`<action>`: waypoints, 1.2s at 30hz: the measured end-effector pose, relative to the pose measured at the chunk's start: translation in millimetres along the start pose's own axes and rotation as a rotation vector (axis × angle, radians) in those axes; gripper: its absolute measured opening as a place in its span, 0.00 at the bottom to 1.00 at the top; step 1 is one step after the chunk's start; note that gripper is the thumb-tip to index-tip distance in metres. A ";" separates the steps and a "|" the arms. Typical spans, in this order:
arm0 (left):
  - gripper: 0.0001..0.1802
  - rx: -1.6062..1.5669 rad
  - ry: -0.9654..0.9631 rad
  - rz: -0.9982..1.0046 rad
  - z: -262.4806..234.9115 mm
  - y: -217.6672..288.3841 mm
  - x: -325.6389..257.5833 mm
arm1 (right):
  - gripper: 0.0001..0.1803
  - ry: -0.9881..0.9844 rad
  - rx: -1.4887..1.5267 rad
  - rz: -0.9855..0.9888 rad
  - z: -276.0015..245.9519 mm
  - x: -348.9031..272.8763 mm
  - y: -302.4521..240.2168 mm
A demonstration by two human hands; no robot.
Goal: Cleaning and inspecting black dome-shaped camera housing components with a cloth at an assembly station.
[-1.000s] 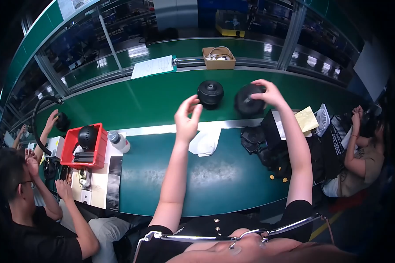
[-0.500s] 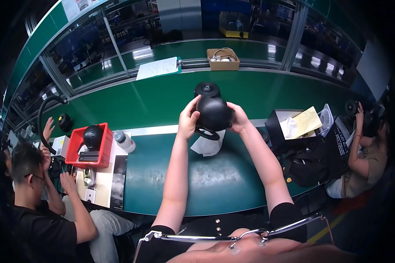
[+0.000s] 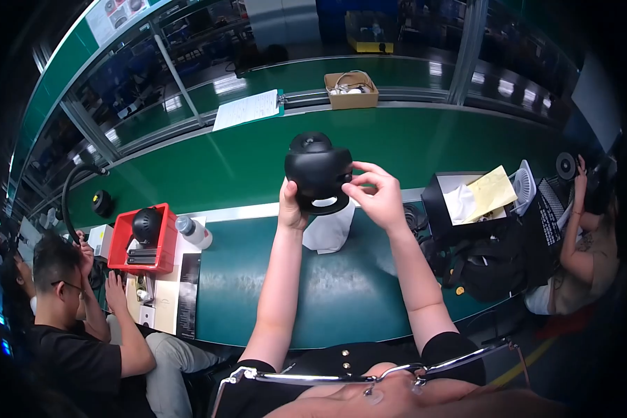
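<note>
Above the work mat I hold up a black rounded device (image 3: 318, 171) with a smaller round part at its far end and a ring-shaped base at its near end. My left hand (image 3: 292, 204) grips its left side, thumb on the near face and the other fingers hidden behind. At the right side, my right hand (image 3: 377, 197) has thumb and forefinger against the edge of the device, near a small detail too small to make out. Just below it, a white crumpled sheet or bag (image 3: 327, 233) lies on the dark green mat (image 3: 306, 292).
A red bin (image 3: 164, 244) with a black round device and a bottle (image 3: 194, 232) are at left, beside a seated co-worker (image 3: 63, 299). A black box (image 3: 444, 202) with papers, a black bag (image 3: 491, 265) and another co-worker (image 3: 585, 258) are at right. Behind are a clipboard (image 3: 247, 109) and a cardboard box (image 3: 352, 99).
The black device has turned and moved slightly left. My right hand has come round from its far right side to a thumb-and-finger hold at the edge.
</note>
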State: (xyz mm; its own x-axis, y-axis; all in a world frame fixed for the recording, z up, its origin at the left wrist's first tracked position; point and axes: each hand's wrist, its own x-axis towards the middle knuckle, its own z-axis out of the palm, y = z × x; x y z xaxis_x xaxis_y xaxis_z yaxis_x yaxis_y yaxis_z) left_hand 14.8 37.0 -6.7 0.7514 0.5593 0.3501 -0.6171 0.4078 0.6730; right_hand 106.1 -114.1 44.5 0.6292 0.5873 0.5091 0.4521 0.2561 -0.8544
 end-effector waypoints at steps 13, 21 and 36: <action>0.57 0.147 0.006 0.183 11.0 4.8 -2.5 | 0.07 0.067 0.039 -0.049 -28.6 3.8 -4.9; 0.56 0.125 0.090 0.187 6.9 14.3 -4.4 | 0.06 0.136 0.169 -0.071 -60.2 -6.5 -28.9; 0.42 -0.493 0.039 -0.408 48.7 -0.8 -13.8 | 0.59 -0.263 0.544 -0.054 -15.7 11.5 26.6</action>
State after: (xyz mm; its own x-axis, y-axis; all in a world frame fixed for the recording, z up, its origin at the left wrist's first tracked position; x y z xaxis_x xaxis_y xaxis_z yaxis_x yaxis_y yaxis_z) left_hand 16.3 -6.2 19.7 0.9451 0.3115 0.0989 -0.3257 0.8721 0.3652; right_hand 135.3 -112.6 29.4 0.4055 0.7151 0.5695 0.0470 0.6058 -0.7942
